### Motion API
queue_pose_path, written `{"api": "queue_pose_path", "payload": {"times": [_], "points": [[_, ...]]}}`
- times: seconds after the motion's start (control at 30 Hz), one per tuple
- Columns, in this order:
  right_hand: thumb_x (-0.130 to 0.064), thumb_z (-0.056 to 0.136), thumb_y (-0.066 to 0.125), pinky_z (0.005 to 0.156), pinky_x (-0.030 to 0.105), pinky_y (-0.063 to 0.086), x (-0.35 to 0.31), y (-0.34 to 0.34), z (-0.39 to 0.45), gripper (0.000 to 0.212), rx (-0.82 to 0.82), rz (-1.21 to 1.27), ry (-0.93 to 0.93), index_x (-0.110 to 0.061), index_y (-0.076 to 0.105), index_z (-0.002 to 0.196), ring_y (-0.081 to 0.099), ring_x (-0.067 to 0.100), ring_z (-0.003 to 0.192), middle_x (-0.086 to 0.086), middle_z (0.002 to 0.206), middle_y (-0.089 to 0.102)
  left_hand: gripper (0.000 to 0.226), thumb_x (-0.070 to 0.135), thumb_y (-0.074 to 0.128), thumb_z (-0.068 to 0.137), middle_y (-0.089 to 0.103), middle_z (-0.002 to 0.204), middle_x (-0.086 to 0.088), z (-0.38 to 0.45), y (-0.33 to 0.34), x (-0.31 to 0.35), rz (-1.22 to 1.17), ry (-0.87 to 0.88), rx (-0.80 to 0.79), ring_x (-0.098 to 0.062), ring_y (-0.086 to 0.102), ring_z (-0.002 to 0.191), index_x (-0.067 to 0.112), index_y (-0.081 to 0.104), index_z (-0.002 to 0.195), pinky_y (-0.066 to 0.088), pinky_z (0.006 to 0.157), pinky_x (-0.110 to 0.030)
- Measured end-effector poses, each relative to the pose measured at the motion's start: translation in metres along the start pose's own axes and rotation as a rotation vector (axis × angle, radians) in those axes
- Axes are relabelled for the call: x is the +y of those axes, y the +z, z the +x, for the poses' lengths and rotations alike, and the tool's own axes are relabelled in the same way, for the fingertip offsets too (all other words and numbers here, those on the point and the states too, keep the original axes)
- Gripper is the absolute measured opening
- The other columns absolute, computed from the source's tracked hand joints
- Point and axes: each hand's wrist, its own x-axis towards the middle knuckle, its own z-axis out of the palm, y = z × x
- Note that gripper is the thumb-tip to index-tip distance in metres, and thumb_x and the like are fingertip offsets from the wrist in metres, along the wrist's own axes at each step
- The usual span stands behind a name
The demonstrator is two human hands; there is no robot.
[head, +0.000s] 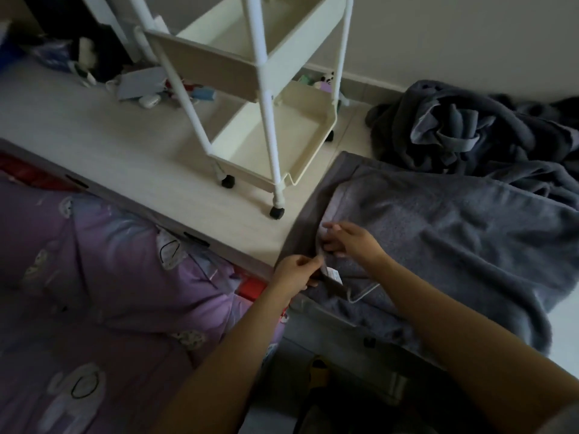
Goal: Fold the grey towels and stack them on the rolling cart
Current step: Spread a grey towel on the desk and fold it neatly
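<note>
On the floor beside the bed, a grey towel (438,220) lies spread in front of me, partly folded, its left edge doubled over. My left hand (296,272) pinches that folded edge between thumb and fingertips, low on the towel's left side. My right hand (351,239) sits just above it, fingers curled and pinching the same hem, the two hands nearly touching. A small white care label (333,274) shows between the hands, sewn to the towel; there is print on it but too small and blurred to read. A thin white hanging loop (360,292) lies on the towel just below the label.

Further right, near the wall, a heap of grey towels (470,130) sits crumpled and unfolded, touching the far edge of the spread towel.

The rolling cart (269,98), cream trays on white posts with black castors, stands just beyond the towel's left corner. The two trays I can see hold nothing.

Left of me, a purple bedcover (94,261) printed with white cartoon figures; no legible writing on it. Behind the cart, small clutter (150,86) lies on the pale floor, no brand readable
</note>
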Motion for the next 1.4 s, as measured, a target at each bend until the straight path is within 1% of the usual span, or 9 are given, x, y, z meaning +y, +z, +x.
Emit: {"api": "queue_pose_path", "payload": {"times": [0.1,0.23,0.37,0.53,0.67,0.77,0.87,1.1,1.4], "points": [[-0.015,0.098,0.042,0.066,0.01,0.045,-0.011,-0.005,0.02,0.029,-0.083,-0.267,-0.146,-0.016,0.059,0.122,0.058,0.015,0.085,0.005,0.095,0.062,0.019,0.016,0.057,0.092,0.059,0.07,-0.002,-0.004,-0.002,-0.005,-0.103,-0.011,0.043,-0.005,0.059,0.052,0.016,0.057,0.074,0.047,0.056,-0.018],[-0.016,0.094,0.05,0.097,0.021,0.033,-0.012,-0.008,0.046,0.031,-0.213,-0.823,-0.331,-0.021,0.061,0.122,0.045,0.012,0.115,0.0,0.129,0.044,0.019,0.012,0.053,0.093,0.056,0.074,-0.003,-0.005,-0.01,-0.011,-0.142,0.0,0.12,-0.018,0.055,0.074,0.014,0.054,0.075,0.046,0.066,-0.024],[-0.022,0.092,0.054,0.096,0.035,0.042,-0.018,-0.012,0.061,0.02,-0.254,-1.067,-0.334,-0.015,0.064,0.107,0.053,0.026,0.111,0.005,0.133,0.041,0.01,0.016,0.049,0.095,0.053,0.073,0.001,-0.007,-0.007,-0.013,-0.002,0.063,0.252,-0.016,0.05,0.074,0.013,0.057,0.088,0.034,0.056,-0.022],[-0.023,0.09,0.055,0.08,0.032,0.042,-0.053,-0.023,0.062,0.006,-0.186,-1.042,-0.462,-0.018,0.059,0.091,0.054,0.02,0.09,0.005,0.105,0.054,0.008,0.015,0.042,0.098,0.051,0.082,0.007,-0.02,-0.003,0.0,0.089,0.285,0.482,-0.006,0.048,0.071,0.015,0.048,0.093,0.035,0.054,-0.008],[-0.024,0.087,0.057,0.085,0.036,0.041,-0.071,-0.007,0.075,0.006,-0.084,-1.07,-0.583,-0.021,0.061,0.09,0.049,0.023,0.099,0.0,0.096,0.053,0.016,0.018,0.045,0.098,0.055,0.083,0.008,-0.014,-0.016,0.002,0.17,0.359,0.66,-0.004,0.049,0.068,0.008,0.057,0.099,0.034,0.055,-0.008],[-0.032,0.088,0.054,0.098,0.037,0.024,-0.044,0.015,0.087,0.017,-0.072,-1.251,-0.531,-0.025,0.063,0.102,0.035,0.025,0.116,-0.003,0.118,0.053,0.024,0.029,0.048,0.097,0.06,0.083,0.0,-0.001,-0.02,-0.015,0.301,0.266,0.619,-0.01,0.053,0.072,0.008,0.058,0.096,0.032,0.054,-0.013],[-0.035,0.089,0.054,0.101,0.037,0.016,-0.021,0.021,0.09,0.018,-0.043,-1.18,-0.525,-0.026,0.063,0.102,0.029,0.023,0.124,-0.006,0.127,0.05,0.024,0.033,0.055,0.093,0.056,0.072,0.007,0.0,-0.018,-0.029,0.214,0.283,0.584,0.002,0.049,0.059,0.012,0.054,0.082,0.037,0.055,-0.002],[-0.028,0.087,0.055,0.101,0.033,0.006,-0.018,0.026,0.095,0.016,0.093,-1.152,-0.619,-0.023,0.067,0.096,0.035,0.026,0.121,-0.001,0.113,0.059,0.031,0.021,0.067,0.085,0.051,0.054,0.004,0.008,-0.022,-0.053,0.004,0.247,0.608,-0.002,0.05,0.05,0.013,0.051,0.061,0.032,0.051,-0.009],[-0.032,0.089,0.055,0.106,0.036,0.008,-0.007,0.035,0.091,0.021,0.19,-1.1,-0.582,-0.017,0.066,0.098,0.039,0.028,0.121,0.003,0.106,0.062,0.027,0.017,0.063,0.088,0.046,0.057,0.004,-0.001,-0.033,-0.056,-0.084,0.227,0.452,0.006,0.049,0.046,0.016,0.047,0.067,0.036,0.048,-0.01]]}}
